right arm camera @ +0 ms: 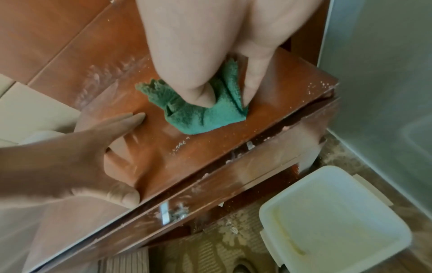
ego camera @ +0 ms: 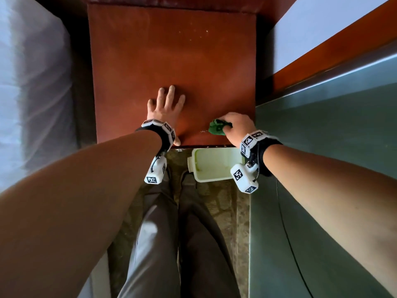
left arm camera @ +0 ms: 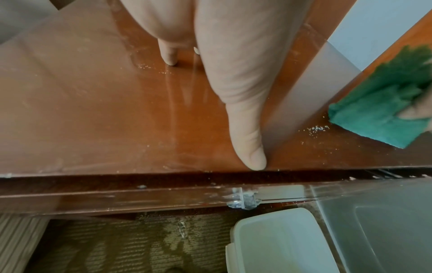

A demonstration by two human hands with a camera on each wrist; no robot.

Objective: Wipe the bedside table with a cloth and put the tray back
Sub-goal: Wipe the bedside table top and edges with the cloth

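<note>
Both forearms fill my view: left hand (ego camera: 166, 105) flat on the table (ego camera: 171, 50), right hand (ego camera: 237, 125) bunching the cloth (ego camera: 218, 126) at five o'clock, where crumbs (left arm camera: 316, 129) risk overshooting the white bin (ego camera: 214, 164) below.

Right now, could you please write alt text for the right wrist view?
The right hand presses a crumpled green cloth onto the crumb-dusted reddish-brown wooden bedside table; the left hand lies flat beside it, above a white plastic bin.

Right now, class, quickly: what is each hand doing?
Left hand: open, flat on the bedside table.
Right hand: closed on the green cloth, pressing it onto the table.
</note>
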